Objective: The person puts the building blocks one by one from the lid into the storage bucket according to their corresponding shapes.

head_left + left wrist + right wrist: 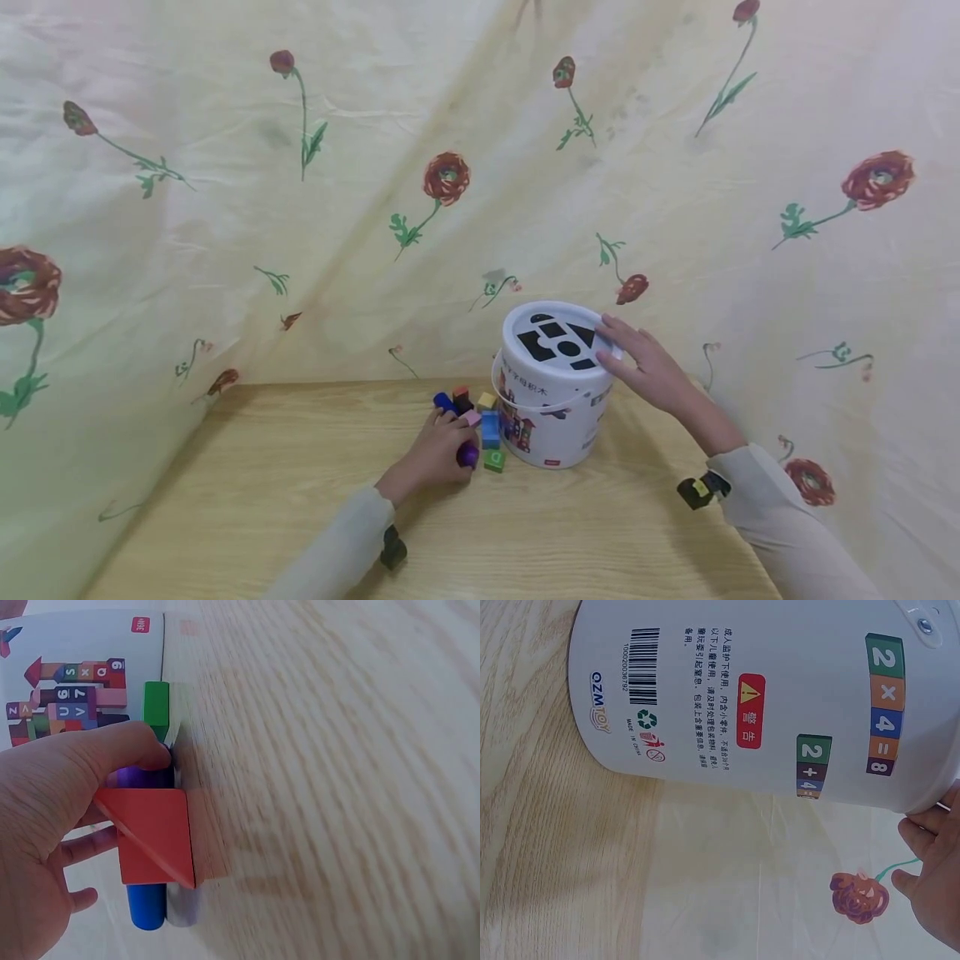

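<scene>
My left hand [435, 450] reaches down to the wooden table and pinches a purple rounded block [468, 454] between thumb and fingers. In the left wrist view the thumb lies over this purple block [135, 778], partly hidden behind a red triangular block [166, 825]. Around the hand are a blue cylinder [444, 403], a pink block [471, 417], a blue block [490, 431], a yellow block [487, 401] and a green letter block [494, 460]. My right hand [651, 367] rests with extended fingers on the lid rim of a white bucket [555, 433].
The bucket's lid [517, 321] has several shaped holes. A thin white handle [525, 407] hangs across its front. Behind the wooden table [262, 492] hangs a flowered cloth [360, 250]. Each wrist wears a small dark camera.
</scene>
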`<state>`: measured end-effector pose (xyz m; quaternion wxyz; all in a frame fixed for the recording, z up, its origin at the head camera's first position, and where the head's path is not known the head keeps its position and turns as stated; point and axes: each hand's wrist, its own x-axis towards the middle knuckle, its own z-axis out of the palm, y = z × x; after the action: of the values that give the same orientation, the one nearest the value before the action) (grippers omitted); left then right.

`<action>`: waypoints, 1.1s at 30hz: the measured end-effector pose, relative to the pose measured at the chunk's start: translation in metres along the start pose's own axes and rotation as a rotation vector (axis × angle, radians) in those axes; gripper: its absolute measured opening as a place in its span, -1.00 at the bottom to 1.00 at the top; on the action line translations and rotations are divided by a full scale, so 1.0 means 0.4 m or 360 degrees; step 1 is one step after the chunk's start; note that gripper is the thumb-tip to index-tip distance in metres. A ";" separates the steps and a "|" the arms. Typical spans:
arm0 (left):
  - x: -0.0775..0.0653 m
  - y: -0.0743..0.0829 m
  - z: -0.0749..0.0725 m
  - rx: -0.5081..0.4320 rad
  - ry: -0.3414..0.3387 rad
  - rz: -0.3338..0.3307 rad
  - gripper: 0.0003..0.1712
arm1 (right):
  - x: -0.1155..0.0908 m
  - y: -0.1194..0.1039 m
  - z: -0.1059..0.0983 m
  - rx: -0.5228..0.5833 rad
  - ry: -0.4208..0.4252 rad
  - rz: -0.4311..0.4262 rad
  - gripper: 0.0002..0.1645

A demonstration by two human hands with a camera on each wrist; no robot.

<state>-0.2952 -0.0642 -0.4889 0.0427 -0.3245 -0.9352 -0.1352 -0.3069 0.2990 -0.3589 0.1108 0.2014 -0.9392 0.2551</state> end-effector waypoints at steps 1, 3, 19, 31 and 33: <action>0.001 0.000 0.000 -0.0004 0.0002 0.0003 -0.67 | 0.000 0.000 0.000 0.0000 -0.0002 0.0001 -0.24; 0.002 0.000 -0.001 -0.0033 0.0017 0.0006 -0.68 | 0.000 0.002 0.001 0.0004 -0.0005 0.0004 -0.24; 0.019 0.015 -0.111 -0.0587 0.0302 -0.0154 -0.65 | 0.001 0.004 0.002 0.0006 -0.0005 0.0001 -0.25; 0.078 0.066 -0.244 -0.1148 0.0735 -0.0186 -0.62 | -0.005 -0.004 -0.001 0.0008 -0.0018 0.0028 -0.24; 0.094 0.080 -0.267 -0.1216 0.0815 -0.0176 -0.60 | -0.005 -0.003 -0.001 0.0008 -0.0020 0.0032 -0.24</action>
<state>-0.3058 -0.0478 -0.3728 0.1425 -0.2228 -0.7936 -0.5480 -0.3045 0.2988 -0.3587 0.1019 0.1939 -0.9411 0.2574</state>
